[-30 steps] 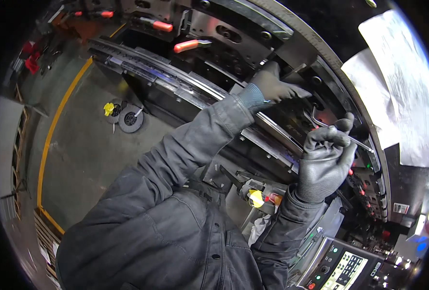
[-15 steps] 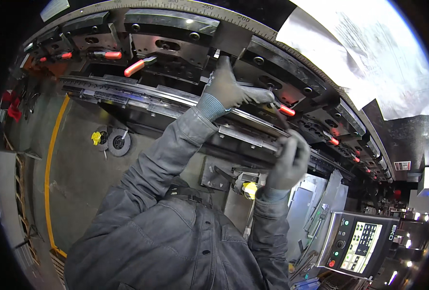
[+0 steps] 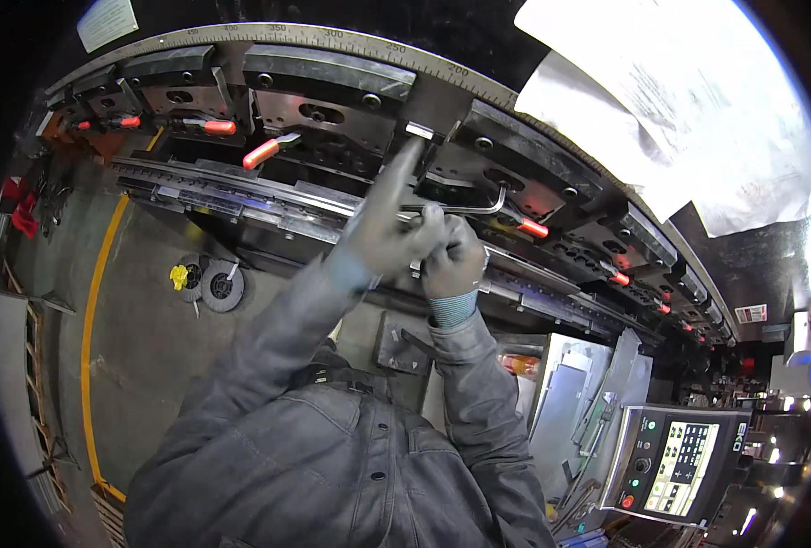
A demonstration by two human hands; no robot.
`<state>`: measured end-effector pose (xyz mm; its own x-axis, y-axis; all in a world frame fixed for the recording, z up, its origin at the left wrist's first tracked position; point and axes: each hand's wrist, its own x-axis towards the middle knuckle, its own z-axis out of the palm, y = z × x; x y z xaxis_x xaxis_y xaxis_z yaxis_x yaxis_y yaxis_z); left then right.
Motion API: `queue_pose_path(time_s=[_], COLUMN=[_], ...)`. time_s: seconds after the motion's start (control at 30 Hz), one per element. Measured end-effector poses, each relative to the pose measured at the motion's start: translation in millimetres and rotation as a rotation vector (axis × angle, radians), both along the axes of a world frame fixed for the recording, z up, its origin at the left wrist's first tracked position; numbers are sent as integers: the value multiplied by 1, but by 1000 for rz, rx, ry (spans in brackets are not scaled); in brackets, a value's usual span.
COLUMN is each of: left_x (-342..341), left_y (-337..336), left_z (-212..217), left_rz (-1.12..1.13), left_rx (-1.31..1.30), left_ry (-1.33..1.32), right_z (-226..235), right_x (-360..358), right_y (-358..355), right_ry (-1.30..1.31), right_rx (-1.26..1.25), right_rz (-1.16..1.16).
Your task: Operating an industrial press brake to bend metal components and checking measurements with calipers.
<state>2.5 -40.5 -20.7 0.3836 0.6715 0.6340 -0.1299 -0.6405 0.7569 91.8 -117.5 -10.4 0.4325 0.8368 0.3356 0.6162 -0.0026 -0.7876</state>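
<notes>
Metalworking shop, factory floor. Big press brake (image 3: 350, 100) fills the upper frame: row of dark steel tool clamps with red-handled levers (image 3: 261, 152), curved graduated scale (image 3: 332, 38) along the top. Control panel with screen and buttons (image 3: 674, 461) at lower right. Grey concrete floor (image 3: 141, 347) at left with a yellow painted line (image 3: 88, 320). Wire spools (image 3: 221, 285) lie on the floor. Paper sheets (image 3: 688, 100) taped at upper right.

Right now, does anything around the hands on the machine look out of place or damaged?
Nothing looks damaged. Both gloved hands, left and right, meet at a bent hex key in the clamp bar. One red lever sticks out at a different angle from the rest.
</notes>
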Motion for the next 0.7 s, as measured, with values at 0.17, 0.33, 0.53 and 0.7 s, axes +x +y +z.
queue_pose_path(time_s=[0.17,0.33,0.53,0.7], left_x=[-98,-42,41,60], left_y=[-71,-31,-11,-36], left_z=[-11,31,80,76], left_rz=[192,216,-89,52], left_rx=[141,-195,512,605], left_ry=[-174,-167,-116,86], right_z=[39,68,52,41], right_x=[-30,-17,20,18], right_y=[16,19,-15,-53], right_ry=[978,1661,1741,1244], right_rx=[81,505,654,654], right_rz=[137,605,922,315])
